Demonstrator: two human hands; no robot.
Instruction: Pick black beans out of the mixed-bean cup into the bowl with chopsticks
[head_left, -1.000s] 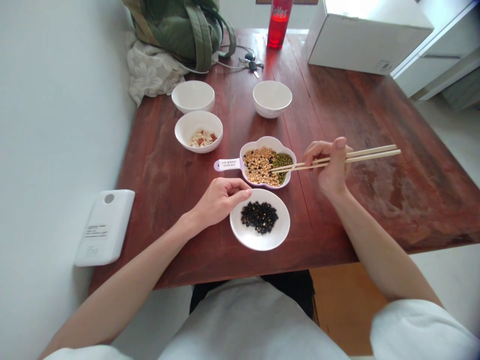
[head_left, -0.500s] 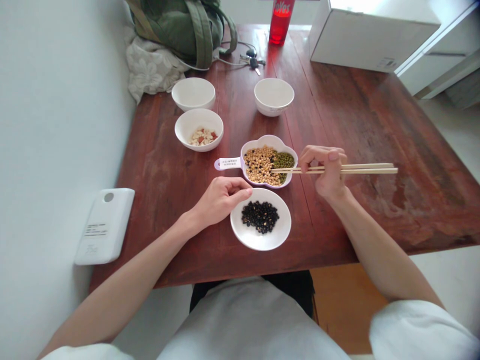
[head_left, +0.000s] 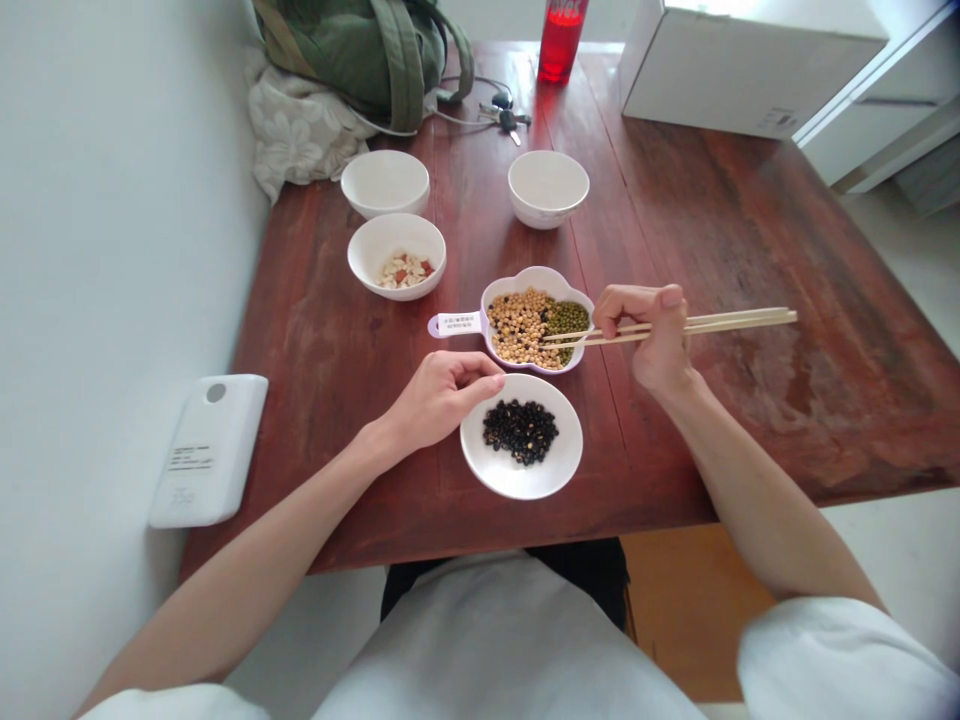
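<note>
My right hand (head_left: 649, 335) is closed around a pair of wooden chopsticks (head_left: 735, 320). Their tips reach into a flower-shaped dish (head_left: 489, 278) with a labelled handle on its left. In that dish lie yellow soybeans (head_left: 514, 318) with some black beans mixed in, and green mung beans (head_left: 568, 318) on the right side. My left hand (head_left: 442, 395) pinches the upper left rim of a white bowl (head_left: 559, 470) between thumb and fingers. A heap of black beans (head_left: 520, 432) rests in this bowl, just in front of the dish.
Behind the dish stand a white bowl with nuts (head_left: 360, 262) and two other white bowls (head_left: 385, 185), (head_left: 547, 190). Farther back are a green backpack (head_left: 352, 60), keys (head_left: 506, 118), a red bottle (head_left: 561, 45) and a white box (head_left: 742, 75). A white device (head_left: 210, 450) leans left by the wall.
The chopsticks have shifted in my right hand, their rear ends now slightly higher and their tips slightly more apart. My left hand stays on the bowl's rim.
</note>
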